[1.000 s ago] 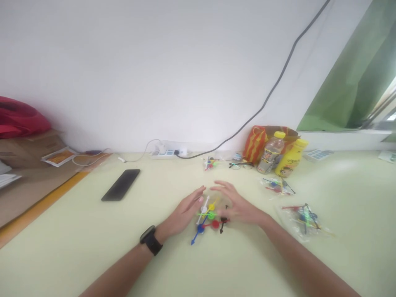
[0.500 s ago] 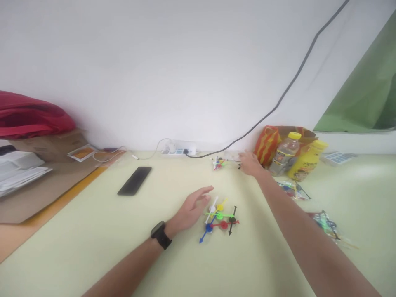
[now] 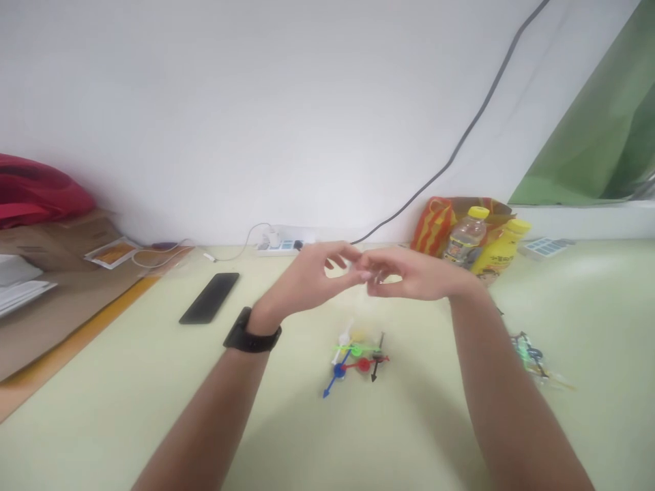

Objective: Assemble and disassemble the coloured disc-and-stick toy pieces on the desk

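Note:
My left hand (image 3: 307, 281) and my right hand (image 3: 412, 274) are raised above the pale green table (image 3: 127, 409), and their fingertips meet in a pinch. Whatever small thing is between the fingers is too blurred to name. A black watch (image 3: 250, 334) is on my left wrist. Below the hands, a loose pile of coloured plastic picks (image 3: 357, 354) lies on the table: blue, red, green, yellow, white and black, each with a round disc and an arrow tip.
A black phone (image 3: 209, 298) lies to the left. A white power strip (image 3: 280, 243) sits against the wall. At the back right stand a clear bottle (image 3: 463, 239), a yellow bottle (image 3: 502, 247) and an orange bag (image 3: 434, 228). A clear packet of picks (image 3: 532, 358) lies at the right.
My right hand has come back from the far side of the table. My left hand has lifted off the table, and the two now meet in the air above the picks.

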### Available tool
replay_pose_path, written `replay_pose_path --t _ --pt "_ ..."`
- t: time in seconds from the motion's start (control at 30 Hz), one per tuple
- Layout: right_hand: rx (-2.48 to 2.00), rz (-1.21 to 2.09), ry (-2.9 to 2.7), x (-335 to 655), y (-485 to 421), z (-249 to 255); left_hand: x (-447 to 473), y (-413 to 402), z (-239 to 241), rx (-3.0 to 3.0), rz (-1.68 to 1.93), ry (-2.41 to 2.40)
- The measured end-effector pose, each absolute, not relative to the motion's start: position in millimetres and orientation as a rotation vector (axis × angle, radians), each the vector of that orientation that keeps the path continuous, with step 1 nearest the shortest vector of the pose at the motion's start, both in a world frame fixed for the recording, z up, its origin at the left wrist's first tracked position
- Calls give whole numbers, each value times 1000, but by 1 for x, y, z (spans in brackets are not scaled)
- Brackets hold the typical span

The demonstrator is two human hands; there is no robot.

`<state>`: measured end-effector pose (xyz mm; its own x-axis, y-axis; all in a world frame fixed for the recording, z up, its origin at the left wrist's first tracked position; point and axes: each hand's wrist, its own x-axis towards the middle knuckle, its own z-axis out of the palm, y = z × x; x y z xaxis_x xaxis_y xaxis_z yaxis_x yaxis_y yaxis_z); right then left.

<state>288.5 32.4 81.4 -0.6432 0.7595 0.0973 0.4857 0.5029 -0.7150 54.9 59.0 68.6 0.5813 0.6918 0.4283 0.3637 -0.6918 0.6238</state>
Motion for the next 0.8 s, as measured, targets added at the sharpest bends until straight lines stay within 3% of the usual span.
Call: replay_pose_path --t 0.37,0.63,0.8 --pt "-1205 704 -2208 287 42 67 25 86 48 2057 852 900" --pt "-1170 697 -2007 292 49 68 23 95 42 1995 1036 958" --pt "-1178 873 -1885 303 51 65 18 100 40 1938 1087 991"
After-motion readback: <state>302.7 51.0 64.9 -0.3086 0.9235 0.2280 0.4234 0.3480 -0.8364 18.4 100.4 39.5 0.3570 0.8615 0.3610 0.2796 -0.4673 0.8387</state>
